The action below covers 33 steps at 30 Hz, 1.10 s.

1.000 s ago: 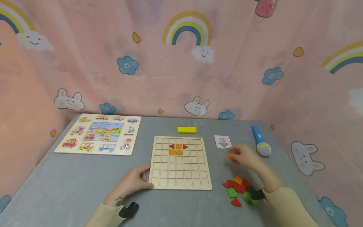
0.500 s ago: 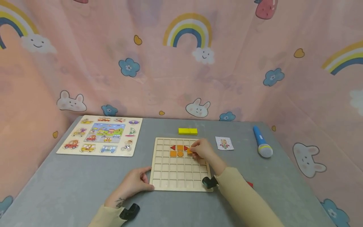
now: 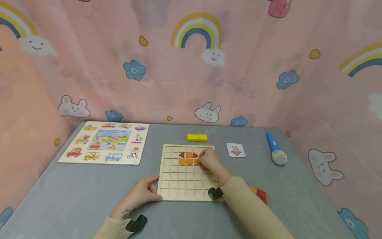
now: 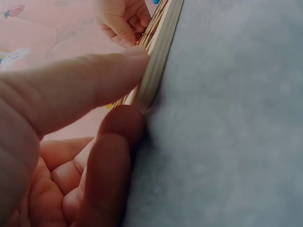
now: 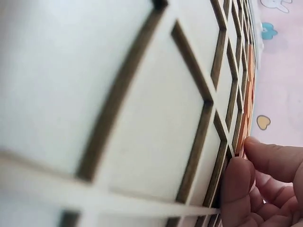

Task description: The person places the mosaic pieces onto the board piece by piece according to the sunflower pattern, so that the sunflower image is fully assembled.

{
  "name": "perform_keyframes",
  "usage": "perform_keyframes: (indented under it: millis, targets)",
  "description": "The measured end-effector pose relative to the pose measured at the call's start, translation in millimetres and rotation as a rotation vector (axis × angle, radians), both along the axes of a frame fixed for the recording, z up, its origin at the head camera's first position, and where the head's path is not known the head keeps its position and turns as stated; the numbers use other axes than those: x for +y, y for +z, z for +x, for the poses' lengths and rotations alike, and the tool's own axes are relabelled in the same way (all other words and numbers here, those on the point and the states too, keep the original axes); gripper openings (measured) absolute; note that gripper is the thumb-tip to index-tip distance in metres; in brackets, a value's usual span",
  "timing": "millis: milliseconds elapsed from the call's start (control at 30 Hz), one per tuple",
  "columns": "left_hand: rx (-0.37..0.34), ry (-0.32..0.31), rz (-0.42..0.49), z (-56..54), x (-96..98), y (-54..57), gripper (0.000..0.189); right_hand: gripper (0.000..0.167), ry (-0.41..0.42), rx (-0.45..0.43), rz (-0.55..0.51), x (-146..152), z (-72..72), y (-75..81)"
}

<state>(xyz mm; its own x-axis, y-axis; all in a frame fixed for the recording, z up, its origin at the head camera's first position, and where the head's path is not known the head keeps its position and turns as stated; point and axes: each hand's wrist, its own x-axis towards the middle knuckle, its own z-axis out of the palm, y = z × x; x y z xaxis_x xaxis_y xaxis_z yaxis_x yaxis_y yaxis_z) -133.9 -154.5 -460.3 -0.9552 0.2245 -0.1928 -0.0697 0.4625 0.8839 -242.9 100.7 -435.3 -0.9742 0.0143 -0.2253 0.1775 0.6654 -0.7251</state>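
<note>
The wooden grid board lies flat in the middle of the table. My left hand holds its left edge near the front corner; in the left wrist view the thumb and a finger touch the rim. My right hand pinches an orange tile in the cell right of an orange round tile. The fingers partly hide that tile. On the board are also an orange square tile, another orange square, and a red triangle and a second red triangle flanking it.
Loose red and orange tiles lie at the right, partly behind the sleeve. A pattern card and a blue toy microphone lie beyond. A yellow block sits behind the board; a vehicle picture puzzle lies back left.
My right hand has carried the orange tile left from beside the pattern card to the board and lowered it into the cell beside the round tile. My left hand stays at the edge.
</note>
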Motion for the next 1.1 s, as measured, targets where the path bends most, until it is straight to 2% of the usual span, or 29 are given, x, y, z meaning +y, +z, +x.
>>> perform_keyframes:
  millis: [100,167,300,367,500,667,733,833,900,967,1100]
  targets:
    - [-0.003,0.003,0.003,0.5,-0.6,-0.6,0.086,0.012,0.038,0.038,0.015,5,2.7,10.9]
    - [-0.001,0.004,0.007,0.6,-1.3,-0.6,0.085,0.015,0.063,0.057,0.027,14,5.9,24.4]
    - [0.005,0.007,0.007,-0.8,-1.8,-0.6,0.086,0.025,0.108,0.094,0.052,49,17.9,53.2]
    - [0.007,0.008,0.006,-1.9,-1.5,-0.4,0.086,0.028,0.133,0.128,0.074,71,26.5,60.3]
    - [0.009,0.008,0.001,-2.8,-1.8,-0.2,0.086,0.028,0.199,0.137,0.104,113,45.2,57.0]
    - [0.003,0.021,-0.005,-1.9,-3.9,0.0,0.085,0.029,0.247,0.014,0.222,145,67.0,40.1]
    - [0.0,0.023,-0.002,-1.4,-4.4,0.0,0.084,0.03,0.237,-0.04,0.31,151,75.4,34.4]
    - [-0.003,0.015,0.006,-0.5,-4.4,-0.3,0.084,0.027,0.24,-0.067,0.452,157,87.6,28.1]
    - [-0.005,0.007,0.014,0.2,-4.0,-0.5,0.083,0.024,0.238,-0.076,0.505,158,94.6,25.5]
    - [-0.005,0.0,0.019,0.5,-3.4,-1.0,0.083,0.017,0.235,-0.074,0.525,158,99.5,23.7]
    - [-0.002,-0.015,0.023,0.6,-1.3,-1.8,0.083,0.012,0.206,-0.084,0.49,156,103.6,23.5]
